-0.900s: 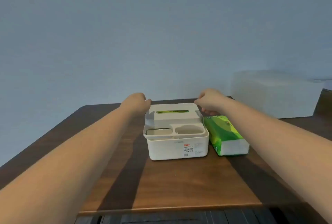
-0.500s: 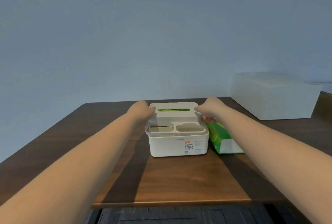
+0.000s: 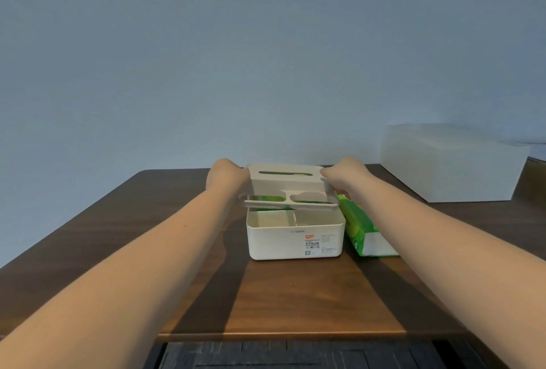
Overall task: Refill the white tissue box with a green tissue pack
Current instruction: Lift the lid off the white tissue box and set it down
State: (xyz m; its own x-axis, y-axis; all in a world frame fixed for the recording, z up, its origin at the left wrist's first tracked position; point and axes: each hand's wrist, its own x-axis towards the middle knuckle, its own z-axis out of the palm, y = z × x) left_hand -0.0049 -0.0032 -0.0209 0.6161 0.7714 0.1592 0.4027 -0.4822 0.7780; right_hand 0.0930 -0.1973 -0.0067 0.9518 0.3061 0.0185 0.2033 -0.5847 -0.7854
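Left hand (image 3: 226, 178): closed on the left end of the lid, fingers wrapped out of sight behind it; the bare forearm runs in from the lower left corner.
Lid (image 3: 288, 188): white, with a long dispensing slot on top and two cut-outs in its front shelf; held clear above the box by both hands, roughly level, with a gap beneath its front edge. Green shows through the slot and both cut-outs.
White tissue box (image 3: 295, 240): the open base stands on the table just below the lid; two front compartments split by a divider are visible and look bare; a printed sticker with an orange tag sits on its front wall.
Right hand (image 3: 344, 173): closed on the right end of the lid, knuckles toward the camera; its forearm crosses above the loose pack.
Green tissue pack (image 3: 359, 228): lies on the table just right of the box, long side running away from the camera, white end facing forward, partly covered by the right forearm.
Table (image 3: 280, 300): dark brown wood, with arm shadows across it.
White container (image 3: 452, 161): large, plain, at the table's far right, well apart from the box.
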